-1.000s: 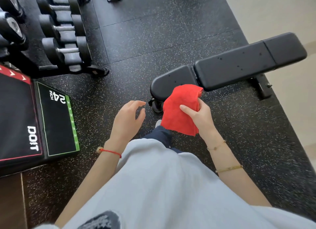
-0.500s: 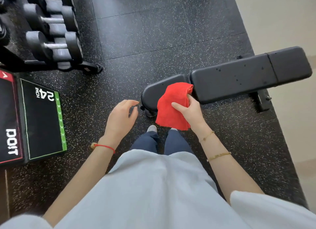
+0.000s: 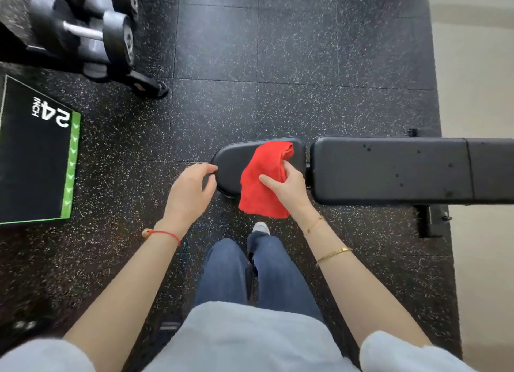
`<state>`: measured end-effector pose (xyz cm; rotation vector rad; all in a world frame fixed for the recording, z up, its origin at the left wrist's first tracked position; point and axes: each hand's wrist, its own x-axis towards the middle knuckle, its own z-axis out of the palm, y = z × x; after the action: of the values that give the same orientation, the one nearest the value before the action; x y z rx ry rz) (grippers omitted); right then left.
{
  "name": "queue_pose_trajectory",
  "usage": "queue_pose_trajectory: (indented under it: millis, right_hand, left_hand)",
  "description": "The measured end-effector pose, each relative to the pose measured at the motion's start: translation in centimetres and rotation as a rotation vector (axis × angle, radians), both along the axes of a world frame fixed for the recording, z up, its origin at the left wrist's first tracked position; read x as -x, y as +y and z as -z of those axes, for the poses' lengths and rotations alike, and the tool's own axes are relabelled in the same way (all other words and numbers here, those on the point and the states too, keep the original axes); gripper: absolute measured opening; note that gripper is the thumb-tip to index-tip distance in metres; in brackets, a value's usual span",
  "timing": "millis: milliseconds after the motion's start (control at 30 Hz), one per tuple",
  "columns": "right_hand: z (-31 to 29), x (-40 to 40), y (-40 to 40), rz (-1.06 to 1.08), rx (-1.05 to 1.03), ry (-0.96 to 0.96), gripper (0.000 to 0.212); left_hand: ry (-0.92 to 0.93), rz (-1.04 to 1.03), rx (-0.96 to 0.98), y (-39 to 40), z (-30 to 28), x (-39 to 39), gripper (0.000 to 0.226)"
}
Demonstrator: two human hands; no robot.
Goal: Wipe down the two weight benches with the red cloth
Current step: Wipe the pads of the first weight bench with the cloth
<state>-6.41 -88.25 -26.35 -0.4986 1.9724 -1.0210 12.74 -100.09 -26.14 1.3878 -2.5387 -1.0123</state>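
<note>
A black padded weight bench (image 3: 389,168) lies across the floor in front of me, its small seat pad (image 3: 230,163) on the left and the long back pad reaching to the right edge. My right hand (image 3: 289,186) grips the red cloth (image 3: 264,182), which drapes over the seat pad and hangs down its near side. My left hand (image 3: 189,193) hovers at the seat pad's left tip with fingers curled apart, holding nothing. Only one bench is in view.
A dumbbell rack (image 3: 91,38) stands at the far left. A black plyo box marked 24 INCH (image 3: 36,160) sits on the left. The floor is black speckled rubber (image 3: 278,65), with pale flooring (image 3: 478,65) beyond its right edge. My legs and a shoe (image 3: 260,228) are below the bench.
The view has swung closer, over the bench. My right hand has carried the red cloth onto the seat pad, and my left hand has come up to the pad's left tip.
</note>
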Motion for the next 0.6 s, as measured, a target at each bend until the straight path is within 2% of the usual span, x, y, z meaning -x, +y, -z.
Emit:
queue_pose_trajectory:
  millis: [233,400,533,600]
  right_hand:
    - [10.6,3.0,-2.2,-0.053,0.022,0.07,0.027]
    - [18.7,3.9,-2.3,-0.085,0.059,0.131,0.027]
    - [23.6,4.8,-1.3,-0.095,0.013,0.334,0.021]
    - [25.4,5.3,-0.6,-0.093,-0.033,0.489,0.025]
  left_hand:
    - [0.014,-0.014,0.032,-0.8,10.5,2.8,0.028]
    - [0.024,0.051,0.118,-1.2,18.5,3.0,0.028]
    - [0.068,0.086,0.208,-1.1,24.0,3.6,0.027]
    - [0.102,0.097,0.256,-0.8,26.3,4.1,0.027]
